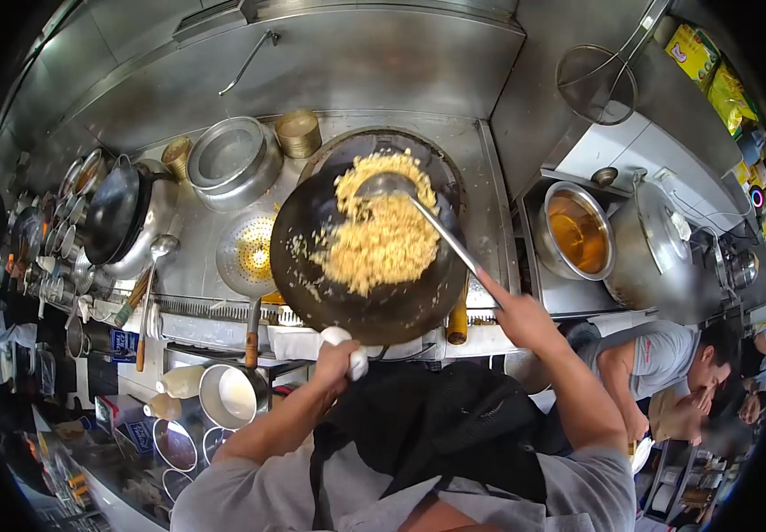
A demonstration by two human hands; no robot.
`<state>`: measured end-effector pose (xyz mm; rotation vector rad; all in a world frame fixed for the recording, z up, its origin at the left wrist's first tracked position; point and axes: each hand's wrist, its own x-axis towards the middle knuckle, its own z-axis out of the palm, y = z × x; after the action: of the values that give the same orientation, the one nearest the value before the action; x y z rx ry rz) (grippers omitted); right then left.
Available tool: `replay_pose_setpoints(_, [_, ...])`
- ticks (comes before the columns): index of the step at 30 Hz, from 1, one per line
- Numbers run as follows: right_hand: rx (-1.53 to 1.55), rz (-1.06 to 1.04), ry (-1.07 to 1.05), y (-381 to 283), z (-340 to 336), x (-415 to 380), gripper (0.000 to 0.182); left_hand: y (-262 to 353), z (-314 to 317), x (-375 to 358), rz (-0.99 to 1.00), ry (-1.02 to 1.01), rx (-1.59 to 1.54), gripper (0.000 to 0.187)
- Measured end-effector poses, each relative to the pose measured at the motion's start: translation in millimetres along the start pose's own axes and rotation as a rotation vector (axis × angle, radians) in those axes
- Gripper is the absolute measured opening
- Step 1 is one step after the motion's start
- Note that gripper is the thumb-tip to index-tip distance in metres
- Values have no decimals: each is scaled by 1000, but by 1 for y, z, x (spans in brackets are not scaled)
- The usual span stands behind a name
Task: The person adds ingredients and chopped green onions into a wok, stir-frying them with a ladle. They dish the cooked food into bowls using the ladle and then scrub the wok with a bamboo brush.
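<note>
A dark wok sits tilted over the stove, holding a heap of yellow fried rice with small loose grains up its sides. At the wok's near left edge, my left hand is closed around a bunched white cloth, gripping the rim through it. My right hand is wrapped around the handle of a ladle. The ladle's bowl rests in the far part of the rice, which surrounds it. The grip point under the cloth is hidden.
Left of the wok lie a perforated skimmer and a lidded pot. A steel bowl of brownish liquid stands at right beside a large pot. A wire strainer hangs upper right. Another person bends at lower right.
</note>
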<state>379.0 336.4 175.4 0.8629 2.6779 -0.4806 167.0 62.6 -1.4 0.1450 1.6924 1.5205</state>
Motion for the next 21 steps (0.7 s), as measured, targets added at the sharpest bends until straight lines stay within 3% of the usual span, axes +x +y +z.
replay_pose_setpoints(2, [118, -44, -48, 8, -22, -43, 89, 51, 14, -5, -175, -4, -395, 16])
replay_pose_setpoints(4, [604, 122, -430, 14, -34, -62, 88, 95, 33, 34, -219, 11, -479, 13])
replay_pose_setpoints(5, [478, 88, -555, 17, -31, -49, 86, 100, 43, 69, -214, -17, -442, 11])
replay_pose_setpoints(7, [188, -354, -83, 63, 55, 2, 88, 84, 50, 119, -197, -27, -359, 10])
replay_pose_setpoints(8, [82, -39, -253, 34, 45, 24, 90, 72, 54, 130, -189, -11, -317, 10])
replay_pose_setpoints(9, [-21, 65, -232, 31, 56, 52, 93, 34, 57, 144, -111, 44, -372, 8])
replay_pose_setpoints(10, [-112, -49, -59, 34, 71, 68, 96, 3, 45, 138, 58, -125, -336, 11])
replay_pose_setpoints(12, [-167, 59, -55, 12, 45, 60, 97, -16, 25, 84, 54, -83, -338, 19])
replay_pose_setpoints(13, [-174, 13, -1, 15, 44, 52, 96, -40, 7, 65, 173, -36, -65, 21])
replay_pose_setpoints(14, [-177, -21, 55, 14, 41, 40, 95, -44, -3, 51, -25, -37, -264, 24])
replay_pose_setpoints(16, [5, 55, -160, -1, 0, -11, 86, -5, 1, 12, -65, 25, -220, 24])
replay_pose_setpoints(18, [271, -81, -161, 24, -2, -51, 84, 48, 19, 24, -249, 21, -384, 21])
replay_pose_setpoints(19, [273, -63, -159, 38, 1, -59, 84, 71, 30, 43, -219, -15, -397, 18])
replay_pose_setpoints(21, [353, -276, -126, 67, 22, -52, 83, 103, 52, 92, -212, -63, -385, 13])
